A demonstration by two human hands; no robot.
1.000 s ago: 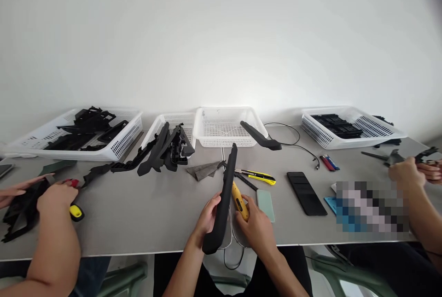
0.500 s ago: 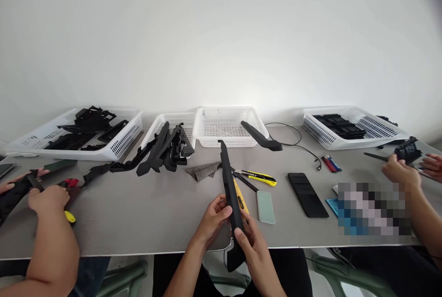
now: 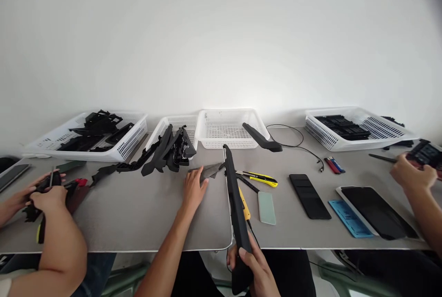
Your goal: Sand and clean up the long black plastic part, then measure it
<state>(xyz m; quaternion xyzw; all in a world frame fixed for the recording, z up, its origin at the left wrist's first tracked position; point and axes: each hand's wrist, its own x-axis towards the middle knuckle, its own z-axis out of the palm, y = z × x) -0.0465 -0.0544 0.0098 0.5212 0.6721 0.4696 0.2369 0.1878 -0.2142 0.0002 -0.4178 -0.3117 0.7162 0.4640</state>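
Observation:
My right hand [image 3: 253, 264] grips the thick lower end of a long black plastic trim piece [image 3: 236, 209], which stands slanted over the table's front edge. My left hand [image 3: 194, 191] is stretched forward onto a crumpled grey cloth [image 3: 211, 170]. Its fingers lie over the cloth's left end, thumb apart, and the fingertips are partly hard to make out. Right of the trim piece are a yellow-handled tool with a cord [image 3: 244, 202], a yellow utility knife [image 3: 264, 178] and a pale green rectangular block [image 3: 267, 208] with a dark handle.
White baskets hold black parts: one at left [image 3: 136, 138], a small one [image 3: 157, 126], one at right [image 3: 321, 136]. Another trim piece [image 3: 262, 138] leans on the middle basket [image 3: 203, 126]. Phones [image 3: 309, 195], lighters [image 3: 334, 165] and a cable lie right. Co-workers' hands [image 3: 51, 195] work at both sides.
My left hand has let go of the trim piece and moved forward and left onto the cloth. My right hand keeps the piece, now slightly lower and nearer me.

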